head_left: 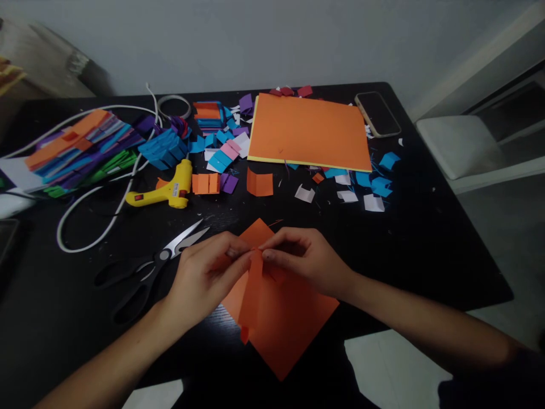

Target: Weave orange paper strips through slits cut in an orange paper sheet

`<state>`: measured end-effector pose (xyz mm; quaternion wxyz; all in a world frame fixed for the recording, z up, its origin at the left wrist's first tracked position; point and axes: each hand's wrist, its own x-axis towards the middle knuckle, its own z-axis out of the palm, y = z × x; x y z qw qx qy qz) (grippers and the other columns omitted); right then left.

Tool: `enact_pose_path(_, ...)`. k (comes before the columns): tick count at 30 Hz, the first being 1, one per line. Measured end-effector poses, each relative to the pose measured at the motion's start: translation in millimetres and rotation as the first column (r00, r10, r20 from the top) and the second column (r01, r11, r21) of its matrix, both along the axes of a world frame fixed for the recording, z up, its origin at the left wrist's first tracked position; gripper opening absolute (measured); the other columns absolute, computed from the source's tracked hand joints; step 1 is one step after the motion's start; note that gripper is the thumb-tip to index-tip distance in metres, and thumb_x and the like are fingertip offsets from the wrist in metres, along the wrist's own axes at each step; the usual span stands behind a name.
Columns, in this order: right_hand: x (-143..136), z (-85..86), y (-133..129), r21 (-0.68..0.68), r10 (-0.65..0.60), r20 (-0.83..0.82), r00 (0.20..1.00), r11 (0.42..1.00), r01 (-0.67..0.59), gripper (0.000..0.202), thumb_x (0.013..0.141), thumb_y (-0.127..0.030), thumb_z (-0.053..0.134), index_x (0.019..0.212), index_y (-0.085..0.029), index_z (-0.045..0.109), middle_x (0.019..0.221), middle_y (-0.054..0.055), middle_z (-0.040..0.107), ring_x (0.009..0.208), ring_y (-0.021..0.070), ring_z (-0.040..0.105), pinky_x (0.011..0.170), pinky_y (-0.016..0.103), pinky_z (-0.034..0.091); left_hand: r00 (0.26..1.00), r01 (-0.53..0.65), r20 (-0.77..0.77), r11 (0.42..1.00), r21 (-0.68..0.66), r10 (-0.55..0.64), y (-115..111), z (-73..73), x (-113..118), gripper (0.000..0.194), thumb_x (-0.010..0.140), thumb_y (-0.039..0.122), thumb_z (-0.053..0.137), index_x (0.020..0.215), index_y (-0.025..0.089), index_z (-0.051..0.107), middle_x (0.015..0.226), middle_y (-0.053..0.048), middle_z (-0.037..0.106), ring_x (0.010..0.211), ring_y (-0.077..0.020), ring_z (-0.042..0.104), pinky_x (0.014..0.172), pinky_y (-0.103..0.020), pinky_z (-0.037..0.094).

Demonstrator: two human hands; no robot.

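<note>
A folded orange strip (pixel 251 295) is pinched at its upper end between the fingertips of both hands. My left hand (pixel 213 270) holds it from the left, with thumb and fingers closed. From the right, my right hand (pixel 309 258) grips the same end, its thumb and index finger pressed together. Beneath the strip and hands lies an orange paper sheet (pixel 285 329), turned like a diamond near the table's front edge. Open-bladed scissors (pixel 164 254) with black handles rest just left of my left hand.
A yellow glue gun (pixel 164 190) and a looped white cable (pixel 63 227) lie at the left, near bundled coloured strips (pixel 85 147). Behind the hands are stacked orange sheets (pixel 310 130), small paper scraps (pixel 381 186), a tape ring (pixel 174 106) and a phone (pixel 377 113).
</note>
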<state>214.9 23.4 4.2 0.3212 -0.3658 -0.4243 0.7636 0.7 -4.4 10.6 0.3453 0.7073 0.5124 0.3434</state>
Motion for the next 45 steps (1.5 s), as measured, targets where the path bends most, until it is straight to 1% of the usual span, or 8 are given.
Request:
enact_pose_path(5, -1.1, 0.2, -1.2, -0.219, 0.017, -0.068, 0.998, 0.975, -0.032, 0.030, 0.075, -0.030, 0.093, 0.094, -0.018, 0.073, 0.082, -0.001, 0.075, 0.074, 0.0132, 0.075, 0.074, 0.027, 0.064, 1.000, -0.016, 0.012, 0.999, 0.045, 0.016, -3.0, -1.4, 1.3, 0.011, 0.095, 0.021, 0.069, 0.085, 0.021, 0.070, 0.075, 0.000, 0.073, 0.065, -0.0129, 0.068, 0.057, -0.023, 0.051)
enact_pose_path(8, -0.9, 1.1, -1.4, -0.248, 0.030, -0.092, 0.995, 0.967, -0.052, 0.031, 0.074, -0.027, 0.093, 0.095, -0.018, 0.071, 0.084, -0.002, 0.074, 0.073, 0.0118, 0.075, 0.074, 0.026, 0.064, 1.000, -0.024, 0.008, 0.997, 0.079, 0.023, -4.3, -2.7, 2.5, 0.011, 0.094, 0.019, 0.070, 0.083, 0.021, 0.069, 0.075, 0.000, 0.073, 0.065, -0.0121, 0.068, 0.058, -0.023, 0.051)
enact_pose_path(14, 0.3, 0.7, -0.4, -0.148, 0.033, -0.001, 0.999, 0.988, -0.033, 0.028, 0.073, -0.027, 0.093, 0.092, -0.019, 0.074, 0.090, -0.001, 0.072, 0.081, 0.0132, 0.070, 0.073, 0.026, 0.061, 1.000, -0.015, 0.008, 0.997, 0.072, 0.014, -3.7, -2.2, 4.8, 0.014, 0.094, 0.018, 0.069, 0.080, 0.019, 0.067, 0.071, 0.001, 0.070, 0.062, -0.0109, 0.064, 0.058, -0.023, 0.050)
enact_pose_path(23, 3.6, -4.5, 0.6, 0.056, -0.015, 0.114, 0.993, 0.998, 0.008, 0.024, 0.078, -0.032, 0.089, 0.095, -0.020, 0.077, 0.095, 0.002, 0.074, 0.090, 0.0159, 0.069, 0.082, 0.030, 0.056, 0.996, 0.045, 0.074, 0.997, -0.057, -0.041, -0.2, 6.8, 5.3, 0.017, 0.100, 0.019, 0.060, 0.088, 0.019, 0.071, 0.073, 0.002, 0.068, 0.062, -0.0093, 0.061, 0.059, -0.021, 0.049)
enact_pose_path(29, 3.1, -3.5, -1.1, 0.183, -0.043, 0.152, 0.987, 0.983, 0.015, 0.018, 0.082, -0.030, 0.085, 0.096, -0.020, 0.078, 0.095, 0.002, 0.077, 0.092, 0.0169, 0.071, 0.085, 0.031, 0.055, 0.993, 0.015, 0.116, 0.993, -0.119, -0.001, -2.5, 0.4, 7.0, 0.011, 0.095, 0.029, 0.072, 0.090, 0.019, 0.071, 0.076, 0.001, 0.069, 0.067, -0.0115, 0.065, 0.062, -0.022, 0.053)
enact_pose_path(33, 2.3, -1.9, -0.9, 0.199, -0.055, 0.145, 0.988, 0.980, 0.025, 0.016, 0.086, -0.031, 0.083, 0.097, -0.020, 0.078, 0.095, 0.003, 0.077, 0.092, 0.0170, 0.071, 0.085, 0.031, 0.056, 0.988, -0.006, 0.150, 0.988, -0.152, 0.029, -2.1, -2.6, 8.4, 0.008, 0.095, 0.027, 0.071, 0.091, 0.020, 0.071, 0.076, 0.001, 0.069, 0.066, -0.0108, 0.064, 0.061, -0.021, 0.052)
enact_pose_path(37, 2.0, -0.2, -1.0, 0.171, -0.041, 0.129, 0.991, 0.985, 0.019, 0.014, 0.090, -0.031, 0.078, 0.097, -0.020, 0.078, 0.093, 0.003, 0.077, 0.089, 0.0157, 0.071, 0.081, 0.029, 0.056, 0.989, -0.015, 0.142, 0.991, -0.132, 0.034, -1.0, -3.0, 9.3, 0.005, 0.096, 0.022, 0.070, 0.091, 0.020, 0.071, 0.075, 0.003, 0.069, 0.065, -0.0090, 0.063, 0.061, -0.019, 0.052)
enact_pose_path(45, 2.2, 1.4, -1.8, 0.206, -0.064, 0.180, 0.981, 0.978, 0.026, 0.012, 0.091, -0.030, 0.077, 0.096, -0.019, 0.079, 0.092, 0.002, 0.077, 0.085, 0.0137, 0.070, 0.077, 0.026, 0.054, 0.999, -0.023, 0.035, 1.000, 0.009, 0.023, -4.2, -6.5, 7.9, 0.006, 0.096, 0.019, 0.069, 0.092, 0.020, 0.072, 0.079, 0.003, 0.072, 0.068, -0.0084, 0.065, 0.063, -0.019, 0.052)
